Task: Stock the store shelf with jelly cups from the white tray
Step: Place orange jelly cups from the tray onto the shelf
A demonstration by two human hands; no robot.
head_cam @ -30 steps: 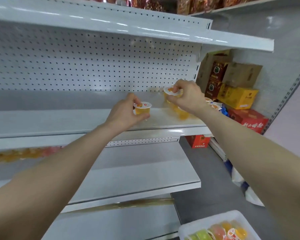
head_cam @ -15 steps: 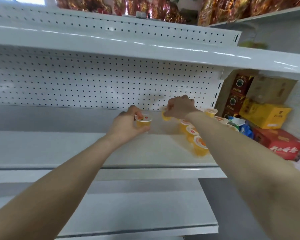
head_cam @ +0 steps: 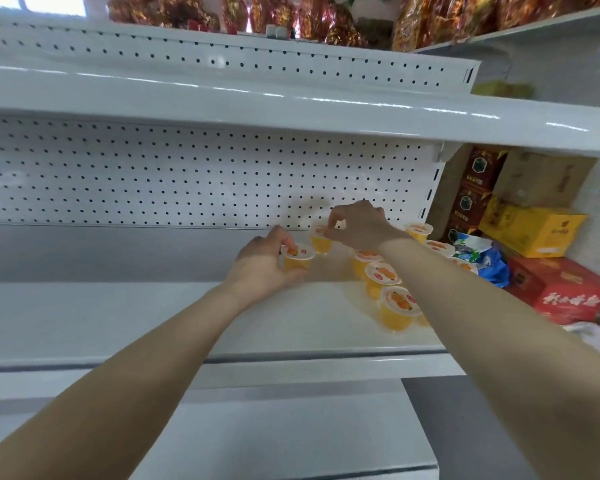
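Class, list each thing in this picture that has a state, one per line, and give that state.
Left hand: gripping a jelly cup, upright on the shelf.
Right hand: gripping a second cup by its rim, upright.
Row of cups: standing, sealed.
Yellow box: closed.

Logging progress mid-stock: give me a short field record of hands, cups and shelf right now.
left hand: shut on orange jelly cup, on or just above shelf
right hand: grips second cup by its rim, near pegboard back
placed cups: orange, upright, in rows at shelf's right end
white tray: not in view
beyond shelf: stacked cartons
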